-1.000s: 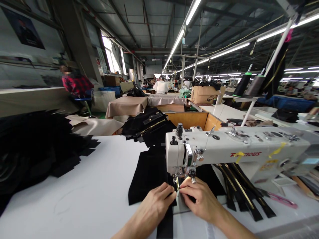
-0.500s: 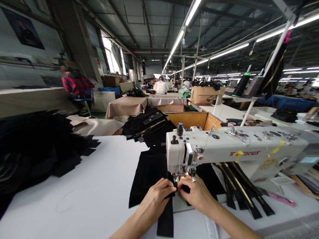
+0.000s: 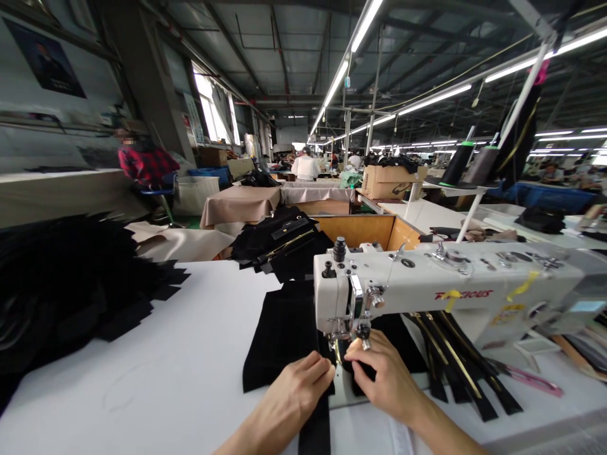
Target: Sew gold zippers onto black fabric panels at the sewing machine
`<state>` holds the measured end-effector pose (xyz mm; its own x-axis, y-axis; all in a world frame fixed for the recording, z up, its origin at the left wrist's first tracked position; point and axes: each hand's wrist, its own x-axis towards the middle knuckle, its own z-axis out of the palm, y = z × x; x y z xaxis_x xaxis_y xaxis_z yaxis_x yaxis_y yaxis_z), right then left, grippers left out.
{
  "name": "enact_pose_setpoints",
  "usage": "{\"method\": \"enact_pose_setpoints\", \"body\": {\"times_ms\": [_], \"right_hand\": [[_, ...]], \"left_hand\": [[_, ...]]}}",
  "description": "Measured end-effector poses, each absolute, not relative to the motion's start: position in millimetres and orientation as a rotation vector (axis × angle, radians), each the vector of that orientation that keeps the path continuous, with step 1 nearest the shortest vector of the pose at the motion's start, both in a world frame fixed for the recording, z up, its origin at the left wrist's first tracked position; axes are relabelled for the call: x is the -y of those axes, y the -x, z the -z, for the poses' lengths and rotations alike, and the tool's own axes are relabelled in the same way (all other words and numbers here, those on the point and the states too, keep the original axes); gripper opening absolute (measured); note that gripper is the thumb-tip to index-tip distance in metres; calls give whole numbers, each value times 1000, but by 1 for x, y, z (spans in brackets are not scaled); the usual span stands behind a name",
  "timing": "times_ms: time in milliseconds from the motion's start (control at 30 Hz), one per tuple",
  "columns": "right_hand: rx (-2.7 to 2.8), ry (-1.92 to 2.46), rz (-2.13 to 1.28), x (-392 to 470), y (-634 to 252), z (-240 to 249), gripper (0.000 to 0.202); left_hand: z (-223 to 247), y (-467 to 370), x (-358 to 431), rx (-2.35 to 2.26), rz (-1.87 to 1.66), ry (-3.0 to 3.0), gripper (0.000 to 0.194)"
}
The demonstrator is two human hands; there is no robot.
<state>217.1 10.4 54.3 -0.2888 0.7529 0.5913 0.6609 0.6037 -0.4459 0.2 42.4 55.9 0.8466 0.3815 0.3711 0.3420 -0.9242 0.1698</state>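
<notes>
Below the needle end of a white sewing machine (image 3: 408, 278), black fabric (image 3: 279, 335) lies flat, running under the presser foot. A short length of gold zip (image 3: 338, 354) shows between my hands, just in front of the foot. My left hand (image 3: 301, 388) is closed, thumb and fingers pinching the fabric's edge left of the zip. On the other side, my right hand (image 3: 386, 373) pinches black fabric beside the zip, its fingertips close to the foot. What lies beneath the right fingers is partly hidden.
A heap of black fabric pieces (image 3: 71, 278) covers the table's left. Black strips with gold zips (image 3: 455, 360) and pink-handled scissors (image 3: 533, 381) lie right of the machine. More black pieces (image 3: 284, 243) are stacked behind it. Thread cones (image 3: 459, 164) stand at right; a person in a checked shirt (image 3: 147, 164) sits far left.
My hands have drawn slightly apart, showing more of the gold zip between them. The left hand has come a little nearer to me; the right has shifted slightly right.
</notes>
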Motion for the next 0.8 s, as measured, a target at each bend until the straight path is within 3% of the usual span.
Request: {"method": "enact_pose_setpoints", "body": {"times_ms": [800], "right_hand": [[2146, 1176, 14, -12, -220, -47, 33]], "left_hand": [[-56, -4, -57, -607, -660, -2957, 29]]}}
